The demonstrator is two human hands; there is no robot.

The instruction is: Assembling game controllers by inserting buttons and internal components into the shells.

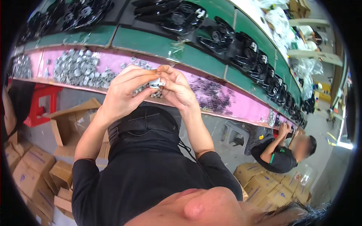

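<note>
Between the fingertips of both hands, above the pink bench strip [37, 60], I hold a small grey-white plastic part [155, 83]. My left hand [126, 88] pinches it from the left with thumb and fingers. From the other side, the thumb and fingers of my right hand [177, 86] close on its right end. The fingers cover much of the part, so its full shape is hidden. Behind and left of my left hand lies a pile of similar grey parts [81, 67]. Many small black pieces [211, 92] are spread right of my right hand.
Beyond the pink strip runs a green conveyor [147, 41] carrying glossy black assemblies [181, 17]. A co-worker [281, 152] sits at the bench on the right, near a grey stool [235, 135]. Cardboard boxes [34, 165] and a red stool [39, 103] stand at the left.
</note>
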